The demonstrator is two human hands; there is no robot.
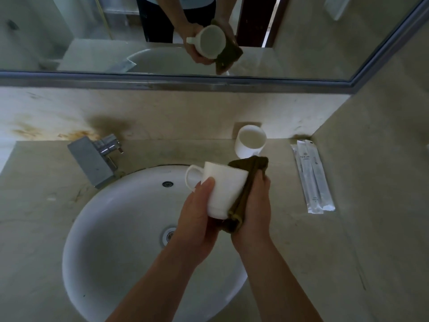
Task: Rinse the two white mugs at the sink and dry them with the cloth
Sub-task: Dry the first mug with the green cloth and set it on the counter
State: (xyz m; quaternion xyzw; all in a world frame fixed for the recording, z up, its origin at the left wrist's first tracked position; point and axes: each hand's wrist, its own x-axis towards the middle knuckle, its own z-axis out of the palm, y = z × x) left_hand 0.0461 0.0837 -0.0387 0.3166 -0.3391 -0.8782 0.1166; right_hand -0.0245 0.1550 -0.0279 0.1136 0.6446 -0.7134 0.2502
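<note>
Both bare forearms reach forward from the near edge and converge toward the middle of the view. The left hand (197,219) is cupped with its palm turned right, its thumb stretched up and away along what it grips, fingers curled out of sight beneath. The right hand (254,205) sits just to the right, palm facing left toward the other, fingers extended forward and pressed flat.

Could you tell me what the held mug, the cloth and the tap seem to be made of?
Mug: probably glazed ceramic; plain white, smooth, thick looped handle. Cloth: soft woven fabric, dark olive, matte, folding in layers against the mug. Tap: metal, likely chrome-plated or brushed; grey, square-edged, with shiny reflections on its handle.
</note>
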